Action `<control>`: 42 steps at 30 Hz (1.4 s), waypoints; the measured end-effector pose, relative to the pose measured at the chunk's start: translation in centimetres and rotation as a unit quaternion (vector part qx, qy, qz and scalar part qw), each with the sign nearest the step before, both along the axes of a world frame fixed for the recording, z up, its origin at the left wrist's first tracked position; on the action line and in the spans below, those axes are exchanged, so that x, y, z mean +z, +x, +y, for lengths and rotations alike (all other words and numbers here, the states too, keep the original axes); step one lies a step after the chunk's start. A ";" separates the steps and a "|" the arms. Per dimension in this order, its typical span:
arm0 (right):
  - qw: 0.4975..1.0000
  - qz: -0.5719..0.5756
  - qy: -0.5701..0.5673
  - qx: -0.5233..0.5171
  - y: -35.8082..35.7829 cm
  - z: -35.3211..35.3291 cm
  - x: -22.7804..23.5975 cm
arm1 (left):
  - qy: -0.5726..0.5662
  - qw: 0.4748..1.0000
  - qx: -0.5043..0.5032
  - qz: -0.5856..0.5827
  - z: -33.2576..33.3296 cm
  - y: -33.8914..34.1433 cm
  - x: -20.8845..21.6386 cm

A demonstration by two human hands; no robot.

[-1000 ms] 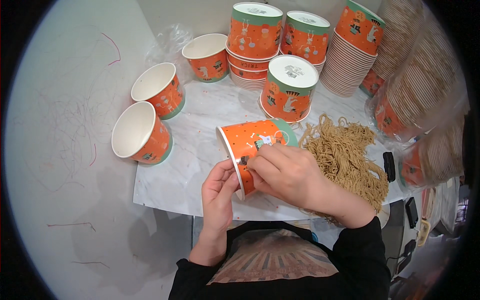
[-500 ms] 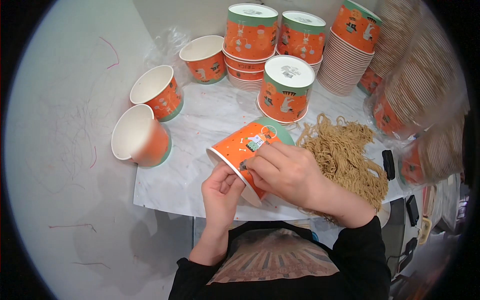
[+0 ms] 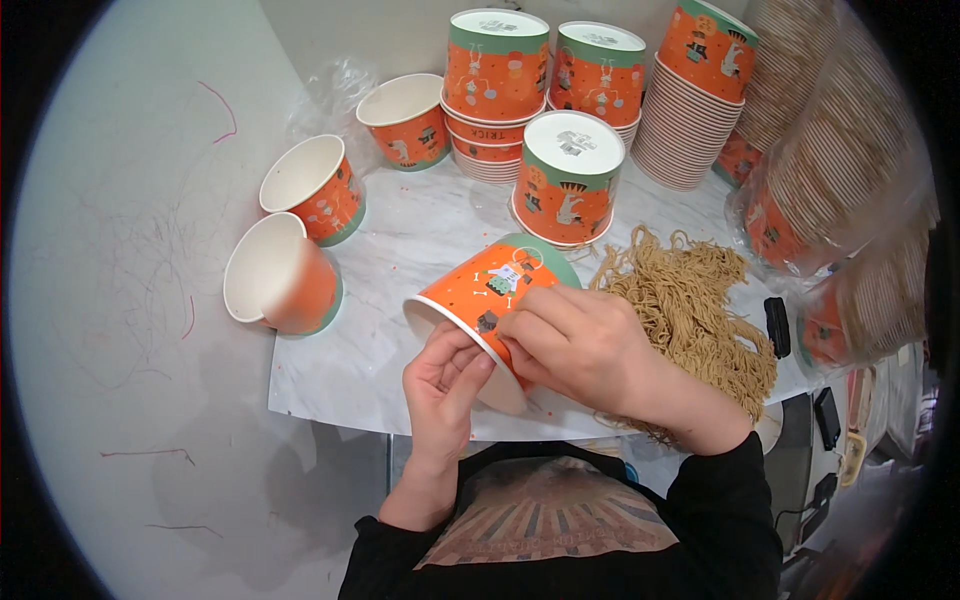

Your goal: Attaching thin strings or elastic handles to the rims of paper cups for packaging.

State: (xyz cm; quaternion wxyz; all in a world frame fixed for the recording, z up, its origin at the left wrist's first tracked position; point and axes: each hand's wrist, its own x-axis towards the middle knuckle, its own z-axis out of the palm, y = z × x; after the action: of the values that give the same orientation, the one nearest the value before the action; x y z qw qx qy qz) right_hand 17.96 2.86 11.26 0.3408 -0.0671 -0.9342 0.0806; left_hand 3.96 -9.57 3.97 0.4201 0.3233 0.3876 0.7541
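An orange paper tub (image 3: 462, 287) with a green base band and cartoon prints lies tilted above the table's front part, its mouth toward me and to the left. My left hand (image 3: 438, 395) grips the white rim, fingers inside and thumb at the edge. Against the tub's outer wall, on the right, my right hand (image 3: 590, 345) is closed with its fingertips pinched together. Whatever those fingertips hold is hidden. Beside my right forearm rests a loose heap of tan cord strands (image 3: 690, 320), partly covered by the arm.
Three upright tubs (image 3: 310, 170) stand at the left and back left. An upside-down tub (image 3: 568, 190) sits just behind my work, with tub stacks (image 3: 688, 130) farther back. Plastic-wrapped stacks (image 3: 840, 150) line the right. A black object (image 3: 777, 327) lies beside the cord.
The tub has turned slightly and shifted a little left. My right fingers have slid slightly down along its wall. My left hand keeps its hold on the rim.
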 end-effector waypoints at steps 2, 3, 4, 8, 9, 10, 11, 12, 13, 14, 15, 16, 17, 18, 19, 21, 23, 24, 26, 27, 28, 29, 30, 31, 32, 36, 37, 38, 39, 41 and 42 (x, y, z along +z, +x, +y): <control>1.000 0.007 -0.019 0.007 0.1 0.0 0.1 | 0.002 1.000 -0.004 -0.003 0.0 0.1 0.0; 1.000 0.010 -0.018 0.009 0.1 0.0 0.2 | 0.004 1.000 -0.008 -0.005 0.1 0.1 0.0; 0.999 0.008 -0.032 0.006 0.2 0.0 0.3 | 0.004 1.000 -0.009 -0.005 0.1 0.1 0.0; 0.999 0.008 -0.053 -0.011 0.4 -0.2 0.5 | 0.006 1.000 0.003 -0.013 0.2 0.4 -0.1; 0.998 0.012 -0.053 -0.009 0.4 -0.1 0.5 | 0.005 1.000 0.004 -0.020 0.2 0.4 -0.1; 0.999 0.007 -0.050 -0.006 0.5 -0.1 0.5 | 0.004 1.000 0.004 -0.020 0.2 0.3 -0.1; 0.999 0.001 -0.044 -0.007 0.5 -0.1 0.6 | 0.009 1.000 0.003 -0.006 0.2 0.3 -0.1; 0.999 0.001 -0.047 -0.004 0.4 -0.1 0.6 | 0.014 1.000 0.003 0.008 0.2 0.3 -0.1; 0.999 0.001 -0.043 -0.002 0.4 -0.1 0.7 | 0.014 1.000 0.003 0.008 0.2 0.3 0.1; 0.999 0.001 -0.039 0.001 0.4 -0.1 0.7 | 0.017 0.999 0.006 -0.035 0.2 0.5 0.2; 0.999 0.000 -0.039 0.001 0.4 -0.1 0.7 | 0.029 0.997 0.008 -0.067 0.1 0.6 0.4; 0.999 0.002 -0.042 0.003 0.3 -0.1 0.7 | 0.021 0.997 0.009 -0.078 0.2 0.9 0.6; 0.999 0.000 -0.045 0.003 0.3 -0.1 0.7 | 0.057 0.997 0.045 -0.018 0.4 1.3 0.8; 0.999 0.004 -0.045 0.006 0.3 -0.1 0.7 | 0.087 0.992 0.082 0.032 0.5 1.6 1.0; 0.998 0.000 -0.055 0.008 0.3 -0.1 0.7 | 0.091 0.992 0.082 0.041 0.6 1.9 1.1; 0.998 -0.004 -0.064 0.010 0.3 -0.2 0.6 | 0.069 0.985 0.149 0.053 0.5 2.4 1.3; 0.996 -0.006 -0.090 0.012 0.4 -0.2 0.6 | 0.045 0.979 0.150 0.128 0.6 1.9 1.3; 0.996 -0.006 -0.091 0.014 0.3 -0.2 0.6 | 0.018 0.969 0.151 0.194 0.6 1.8 1.3; 0.993 -0.006 -0.115 0.025 0.4 -0.1 0.6 | 0.017 0.966 0.154 0.207 0.6 1.7 1.0; 0.993 -0.004 -0.116 0.027 0.4 0.0 0.5 | 0.013 0.964 0.158 0.211 0.6 1.7 0.9; 0.992 -0.007 -0.119 0.032 0.5 0.0 0.5 | 0.012 0.965 0.158 0.211 0.7 1.6 0.8; 0.992 -0.016 -0.120 0.033 0.5 0.1 0.4 | 0.016 0.958 0.165 0.232 0.8 1.5 0.7; 0.992 -0.010 -0.122 0.037 0.6 0.1 0.3 | 0.020 0.952 0.173 0.254 0.8 1.4 0.7; 0.990 -0.021 -0.137 0.034 0.6 0.1 0.2 | 0.020 0.952 0.172 0.254 0.8 1.5 0.6; 0.987 -0.031 -0.153 0.031 0.5 0.1 0.0 | 0.013 0.952 0.172 0.252 0.7 1.5 0.6; 0.972 0.003 -0.231 0.044 0.1 0.0 -0.3 | 0.005 0.942 0.190 0.278 0.8 1.5 0.7; 0.962 0.003 -0.267 0.056 0.0 0.0 -0.3 | 0.005 0.942 0.190 0.278 0.8 1.4 0.7; 0.951 -0.004 -0.304 0.063 0.1 -0.1 -0.2 | 0.005 0.937 0.197 0.290 0.9 1.3 0.7; 0.951 0.004 -0.302 0.068 0.2 -0.1 -0.1 | 0.005 0.931 0.205 0.301 0.9 1.2 0.8; 0.930 -0.111 -0.349 0.031 1.0 -0.1 0.3 | 0.005 0.934 0.202 0.294 0.8 1.2 0.9; 0.930 -0.111 -0.349 0.031 0.6 -0.1 0.1 | 0.006 0.937 0.198 0.286 0.8 1.2 1.0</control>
State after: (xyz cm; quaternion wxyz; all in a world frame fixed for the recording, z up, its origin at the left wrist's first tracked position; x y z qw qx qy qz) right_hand 18.58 2.74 11.40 0.1872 -0.1614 -0.8805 0.4044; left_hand 5.14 -8.79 4.93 0.1313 0.4445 0.5433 0.7000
